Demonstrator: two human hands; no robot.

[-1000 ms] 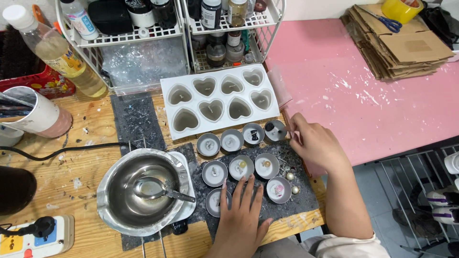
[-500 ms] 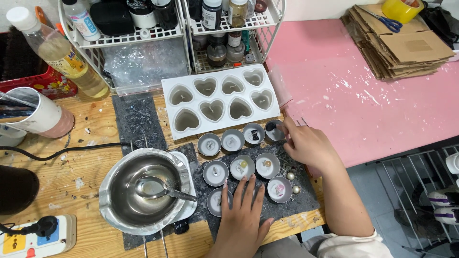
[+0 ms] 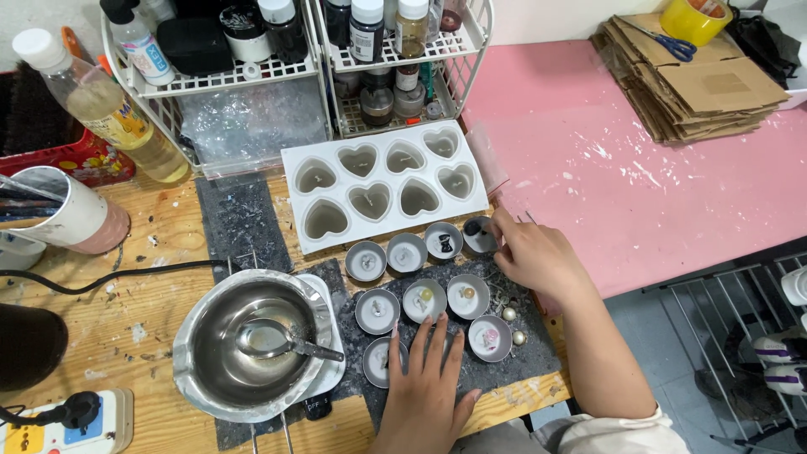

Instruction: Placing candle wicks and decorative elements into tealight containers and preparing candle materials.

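Nine small round candle cups [image 3: 423,300] sit in rows on a dark mat [image 3: 538,357] at the lower middle of the frame. The left hand [image 3: 424,387] lies flat and open, fingers spread over the bottom cups. The right hand [image 3: 538,259], fingers curled, touches the upper right cup [image 3: 477,236]; whether it pinches anything I cannot tell. Above lies a white heart mould [image 3: 384,181], and a steel bowl [image 3: 252,340] with a spoon [image 3: 282,339] sits at lower left.
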